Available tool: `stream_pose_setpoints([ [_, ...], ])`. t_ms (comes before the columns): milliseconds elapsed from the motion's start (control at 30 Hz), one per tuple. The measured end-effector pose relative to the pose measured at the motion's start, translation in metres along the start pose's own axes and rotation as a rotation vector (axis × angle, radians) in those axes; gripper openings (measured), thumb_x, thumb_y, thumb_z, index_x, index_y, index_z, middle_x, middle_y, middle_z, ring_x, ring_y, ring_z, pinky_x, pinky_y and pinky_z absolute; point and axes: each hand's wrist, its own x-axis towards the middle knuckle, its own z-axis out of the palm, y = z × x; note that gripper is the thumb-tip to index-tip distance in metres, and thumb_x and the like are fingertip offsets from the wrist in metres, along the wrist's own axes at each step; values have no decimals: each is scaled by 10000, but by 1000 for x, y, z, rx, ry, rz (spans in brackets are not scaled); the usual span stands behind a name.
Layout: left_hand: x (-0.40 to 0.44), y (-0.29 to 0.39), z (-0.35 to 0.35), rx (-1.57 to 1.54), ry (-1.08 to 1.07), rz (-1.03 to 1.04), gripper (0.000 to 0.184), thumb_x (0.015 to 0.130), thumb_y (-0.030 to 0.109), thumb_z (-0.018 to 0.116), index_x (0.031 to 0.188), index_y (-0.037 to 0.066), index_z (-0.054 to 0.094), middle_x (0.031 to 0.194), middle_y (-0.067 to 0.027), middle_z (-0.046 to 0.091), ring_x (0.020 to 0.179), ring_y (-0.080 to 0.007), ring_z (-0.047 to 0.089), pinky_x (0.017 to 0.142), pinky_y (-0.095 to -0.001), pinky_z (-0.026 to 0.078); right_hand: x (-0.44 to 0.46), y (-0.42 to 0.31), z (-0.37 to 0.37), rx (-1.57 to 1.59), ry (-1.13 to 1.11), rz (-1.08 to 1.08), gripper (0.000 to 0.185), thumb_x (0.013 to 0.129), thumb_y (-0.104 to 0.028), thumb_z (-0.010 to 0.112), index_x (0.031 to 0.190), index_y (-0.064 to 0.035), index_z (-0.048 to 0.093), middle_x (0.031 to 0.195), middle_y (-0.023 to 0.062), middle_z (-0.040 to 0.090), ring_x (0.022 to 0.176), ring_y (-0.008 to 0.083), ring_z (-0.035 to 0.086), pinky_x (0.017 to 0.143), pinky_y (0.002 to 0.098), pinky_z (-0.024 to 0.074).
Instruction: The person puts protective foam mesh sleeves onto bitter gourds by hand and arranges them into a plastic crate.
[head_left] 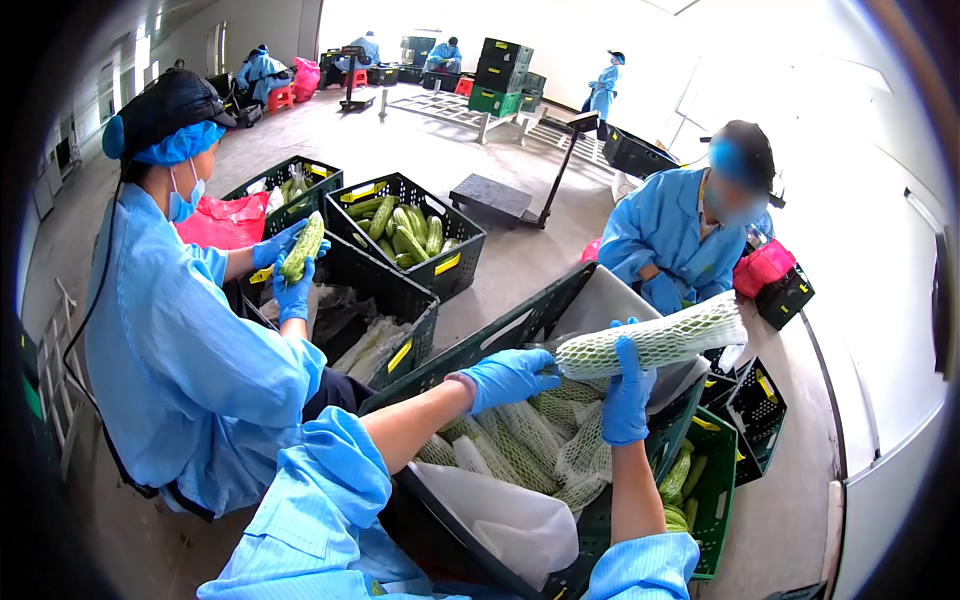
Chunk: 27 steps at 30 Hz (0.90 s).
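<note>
Right hand [627, 400] grips the netted gourd [685, 336] above the crate [455, 366], long axis slanting up rightward; left hand [508, 380] is at its left end, grip indeterminable.

- The netted vegetable [665, 340] is hiding part of the right hand [627, 400].
- The view's bottom edge is cutting off both near sleeves [645, 568].
- Distant workers [443, 55] are appearing too small to tell what they are holding.
</note>
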Motion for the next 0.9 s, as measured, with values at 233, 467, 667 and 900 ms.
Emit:
stream_pose_setpoints([
  [233,-4,-1,28,-231,-171,-20,349,971,314,557,1234,87,597,889,-93,666,756,-178,641,699,-333,520,-8,2,6,36,-52,41,623,890,-172,662,1409,17,374,1239,134,553,1101,212,566,975,371,463],
  [467,-8,-2,38,-678,-109,-53,268,981,320,554,1086,90,644,818,-32,628,703,-125,606,586,-280,475,-8,14,0,155,-47,53,567,905,-196,668,1374,-14,407,1235,146,564,1076,218,588,941,363,498],
  [667,-9,-8,42,-709,-70,0,247,970,304,551,998,84,659,804,-47,637,698,-152,623,585,-292,483,-16,18,14,183,-46,161,410,879,-174,706,1205,-11,518,1052,113,646,900,199,659,790,335,573],
  [900,-7,-4,38,-845,-56,-60,257,972,284,524,983,78,675,814,-47,647,688,-159,633,579,-283,493,-20,22,19,141,-61,235,370,875,-181,709,1161,-8,549,1016,98,653,874,196,665,751,321,574],
])
